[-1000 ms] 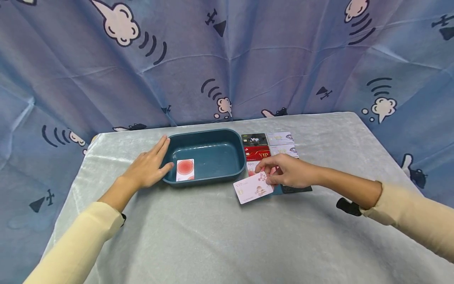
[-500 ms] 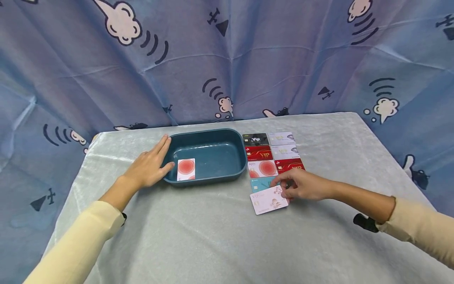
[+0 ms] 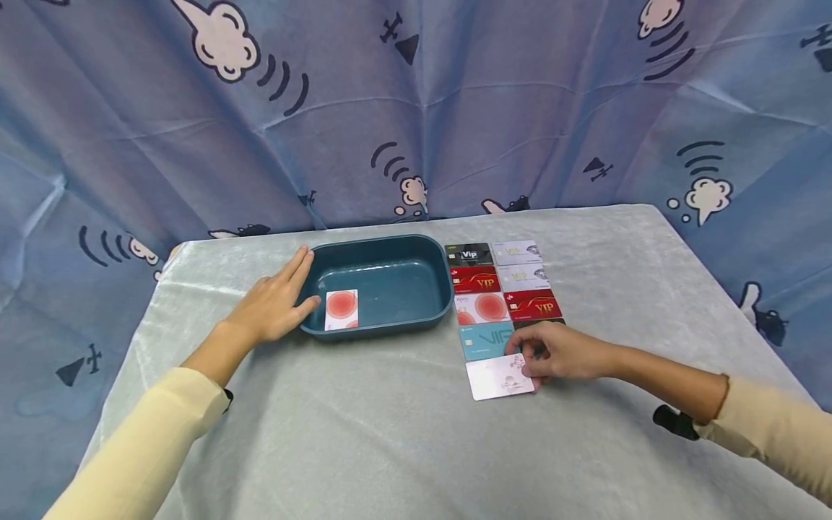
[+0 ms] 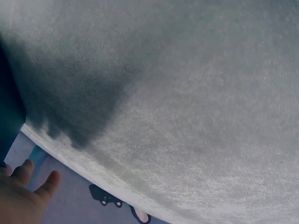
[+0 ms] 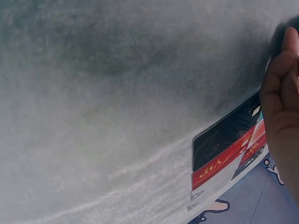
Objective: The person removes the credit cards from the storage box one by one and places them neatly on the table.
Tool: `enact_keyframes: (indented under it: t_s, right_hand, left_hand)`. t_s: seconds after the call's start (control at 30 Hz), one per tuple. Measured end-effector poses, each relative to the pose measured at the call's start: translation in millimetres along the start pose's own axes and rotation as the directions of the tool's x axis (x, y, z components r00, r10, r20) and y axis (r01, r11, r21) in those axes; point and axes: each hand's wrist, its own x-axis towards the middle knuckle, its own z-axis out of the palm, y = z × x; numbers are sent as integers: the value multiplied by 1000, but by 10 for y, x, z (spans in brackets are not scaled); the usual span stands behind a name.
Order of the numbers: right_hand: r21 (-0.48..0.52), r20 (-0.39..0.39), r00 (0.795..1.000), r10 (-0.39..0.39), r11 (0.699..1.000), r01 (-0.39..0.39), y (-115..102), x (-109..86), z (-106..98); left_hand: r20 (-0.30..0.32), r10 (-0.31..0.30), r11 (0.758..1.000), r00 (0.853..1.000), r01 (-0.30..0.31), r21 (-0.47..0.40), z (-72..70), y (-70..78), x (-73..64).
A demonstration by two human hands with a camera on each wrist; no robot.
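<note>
In the head view my right hand pinches a pale pink VIP card by its right end, low at the near end of the left card column. Just beyond that card lies a teal VIP card. A black card, seen in the right wrist view, is partly covered by my right hand in the head view. My left hand rests with extended fingers against the left rim of a dark teal tray. Inside the tray, at its near left, is a white card with red circles.
Two columns of cards lie right of the tray: a black Vip card, red VIP cards, a red-circle card and silvery VIP cards. Grey cloth covers the table; a blue patterned curtain hangs behind.
My right hand has moved the pale pink card nearer and to the right, lowering it beside the teal card. The cards it covered now show. My left hand stays at the tray.
</note>
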Motion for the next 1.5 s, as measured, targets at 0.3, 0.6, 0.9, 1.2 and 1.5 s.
enact_keyframes:
  t_s: [0.3,0.6,0.9,1.2,1.5]
  right_hand:
    - [-39,-14,1000,9,999,-10,10,-26,12]
    - [-51,28,999,45,998,-43,-33,-18,-48]
    - [-219,74,997,13,976,3,-395,109,-398]
    - [-299,-50,992,-115,950,95,-851,538,-738]
    - [-221,-156,963,-218,958,182,-1248,1075,-835]
  left_hand:
    - [-9,6,1000,1000,-6,0,10,5,4]
    - [-31,13,1000,999,-13,-7,32,-13,5]
    - [-24,9,1000,1000,-9,-2,20,-17,4]
    - [-8,1,1000,1000,-1,-1,26,-22,-9]
    - [-9,11,1000,1000,-11,8,8,-20,5]
